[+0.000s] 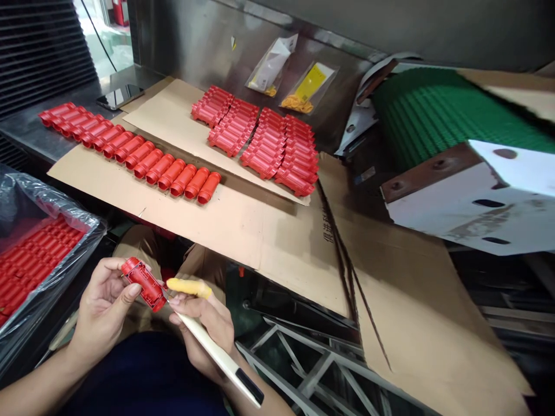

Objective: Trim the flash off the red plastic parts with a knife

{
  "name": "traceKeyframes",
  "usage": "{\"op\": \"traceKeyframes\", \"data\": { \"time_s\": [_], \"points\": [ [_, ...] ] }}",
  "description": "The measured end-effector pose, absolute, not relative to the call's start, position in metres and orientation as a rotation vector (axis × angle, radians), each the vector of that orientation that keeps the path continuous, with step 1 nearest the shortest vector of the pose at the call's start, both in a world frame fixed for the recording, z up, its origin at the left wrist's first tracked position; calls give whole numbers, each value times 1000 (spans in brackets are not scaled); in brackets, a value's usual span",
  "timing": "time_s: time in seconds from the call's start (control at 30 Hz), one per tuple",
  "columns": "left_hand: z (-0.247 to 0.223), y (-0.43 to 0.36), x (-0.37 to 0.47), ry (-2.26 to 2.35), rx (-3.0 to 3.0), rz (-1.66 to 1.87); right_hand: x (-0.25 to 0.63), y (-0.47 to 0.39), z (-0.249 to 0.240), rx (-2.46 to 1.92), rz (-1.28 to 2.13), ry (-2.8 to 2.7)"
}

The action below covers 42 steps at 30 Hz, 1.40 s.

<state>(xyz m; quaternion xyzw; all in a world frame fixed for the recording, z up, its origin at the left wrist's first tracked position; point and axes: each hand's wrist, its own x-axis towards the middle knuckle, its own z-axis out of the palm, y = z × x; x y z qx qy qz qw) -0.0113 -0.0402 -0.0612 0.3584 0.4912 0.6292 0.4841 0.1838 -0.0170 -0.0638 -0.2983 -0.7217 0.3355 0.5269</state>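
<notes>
My left hand (102, 306) grips a red plastic cylindrical housing (145, 283) between thumb and fingers, its cut-out side turned up. My right hand (203, 320) is closed around a white-handled knife (221, 355) with a black butt end. The tip of the knife meets the lower right end of the housing; most of its blade is too small to make out. A yellow finger cot (188, 286) covers my right index finger. Both hands are held above my lap, in front of the cardboard-covered bench (277, 248).
A row of red cylinders (151, 164) and a block of red parts (260, 136) lie on the cardboard. Behind them are bags of yellow finger cots (303, 95) and a phone (119, 96). A plastic-lined crate (93, 222) holds red parts at left. A green-belt conveyor (451, 115) stands right.
</notes>
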Motion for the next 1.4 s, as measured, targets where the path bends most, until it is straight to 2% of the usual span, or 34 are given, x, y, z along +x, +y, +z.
{"op": "traceKeyframes", "data": {
  "time_s": [0.07,0.17,0.3,0.43,0.6,1.4],
  "points": [
    [-60,-38,-10,1203,824,1531,185,-14,-64,-667,767,-1776],
    [-54,-32,-9,1172,711,1453,193,-5,-63,-560,531,-1963],
    [-45,-28,-9,1136,637,1435,207,4,-63,-700,344,-1899],
    [-47,-31,-9,1116,675,1454,206,-1,-59,-903,545,-1691],
    [-54,-36,-6,1117,766,1455,185,-13,-57,-794,811,-1653],
    [-61,-42,-2,1127,866,1478,167,-17,-53,-763,728,-1698]
  ]
}}
